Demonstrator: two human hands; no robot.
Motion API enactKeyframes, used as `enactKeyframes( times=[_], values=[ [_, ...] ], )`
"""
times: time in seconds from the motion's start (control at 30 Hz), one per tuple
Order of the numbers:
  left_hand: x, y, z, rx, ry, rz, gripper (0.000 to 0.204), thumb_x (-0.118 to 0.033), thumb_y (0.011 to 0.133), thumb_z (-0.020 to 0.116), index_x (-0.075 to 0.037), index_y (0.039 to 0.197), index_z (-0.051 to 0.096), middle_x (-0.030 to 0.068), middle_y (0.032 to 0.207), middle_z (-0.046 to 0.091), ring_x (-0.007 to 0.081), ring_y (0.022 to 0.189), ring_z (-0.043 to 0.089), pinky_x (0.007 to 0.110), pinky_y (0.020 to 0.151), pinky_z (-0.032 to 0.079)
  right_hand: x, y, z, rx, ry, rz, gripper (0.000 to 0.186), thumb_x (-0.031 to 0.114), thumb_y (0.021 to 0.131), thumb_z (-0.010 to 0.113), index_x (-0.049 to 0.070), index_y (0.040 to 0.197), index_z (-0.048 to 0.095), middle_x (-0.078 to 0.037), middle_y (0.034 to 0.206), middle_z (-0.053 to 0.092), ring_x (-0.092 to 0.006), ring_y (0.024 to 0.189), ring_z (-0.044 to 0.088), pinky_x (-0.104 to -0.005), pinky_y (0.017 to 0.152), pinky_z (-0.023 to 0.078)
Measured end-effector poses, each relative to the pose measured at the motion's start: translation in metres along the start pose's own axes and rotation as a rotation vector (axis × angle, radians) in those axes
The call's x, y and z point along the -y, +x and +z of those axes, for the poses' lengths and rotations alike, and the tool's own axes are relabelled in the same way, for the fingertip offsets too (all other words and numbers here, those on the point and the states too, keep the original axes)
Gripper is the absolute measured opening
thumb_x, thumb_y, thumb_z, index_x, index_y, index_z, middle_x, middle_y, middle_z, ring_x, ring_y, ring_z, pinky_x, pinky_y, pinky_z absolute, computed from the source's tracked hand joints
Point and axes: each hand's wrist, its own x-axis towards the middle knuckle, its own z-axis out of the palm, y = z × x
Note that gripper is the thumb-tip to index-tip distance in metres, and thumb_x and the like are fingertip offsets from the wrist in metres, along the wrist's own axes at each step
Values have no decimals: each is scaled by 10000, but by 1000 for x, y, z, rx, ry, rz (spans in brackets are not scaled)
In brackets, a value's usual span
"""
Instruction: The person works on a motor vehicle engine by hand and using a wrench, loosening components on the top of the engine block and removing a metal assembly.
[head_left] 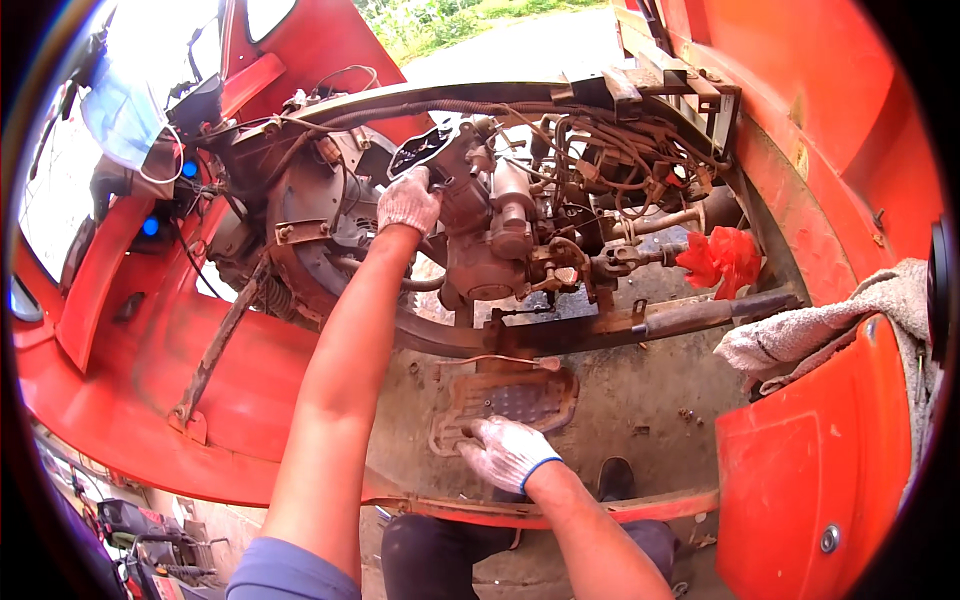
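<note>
My left hand (pixel 408 203), in a knitted glove, reaches across to the grimy engine (pixel 487 262). Its fingers are bent against the housing, just below an opening (pixel 420 150) at the top; their tips are partly hidden. Lower down, my right hand (pixel 508 452) wears a white glove with a blue cuff edge. The fingers there are curled, and what they hold, if anything, I cannot make out. Right behind it lies a flat, dirty, tray-like metal part (pixel 520 397) with a raised rim. A thin brownish outline (pixel 436 437) shows beside the fingertips.
Red bodywork (pixel 250 400) and a dark frame rail (pixel 560 338) surround the engine. Wires (pixel 640 170) crowd its right side, near a red plastic bag (pixel 720 262). A towel (pixel 830 325) hangs over a red panel (pixel 815 460). A face mask (pixel 122 115) hangs at upper left.
</note>
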Motion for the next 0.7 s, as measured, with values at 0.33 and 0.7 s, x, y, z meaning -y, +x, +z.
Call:
enactKeyframes(
  times=[0.33, 0.7],
  values=[
    [4, -2, -3, -9, -30, -25, 332, -369, 909, 702, -74, 1062, 697, 228, 1085, 745, 434, 1069, 703, 534, 935, 552, 7, 0, -7, 32, -16, 23, 482, 417, 987, 576, 55, 1267, 726, -259, 1183, 727, -424, 1130, 685, -479, 992, 540],
    [7, -6, 0, -41, -158, 0, 389, -405, 917, 701, -73, 1120, 705, 212, 1147, 741, 419, 1115, 689, 513, 954, 543, 3, 0, -1, 1, -11, 14, 471, 400, 983, 583, 46, 1255, 731, -263, 1164, 730, -433, 1112, 687, -480, 983, 543]
  ],
)
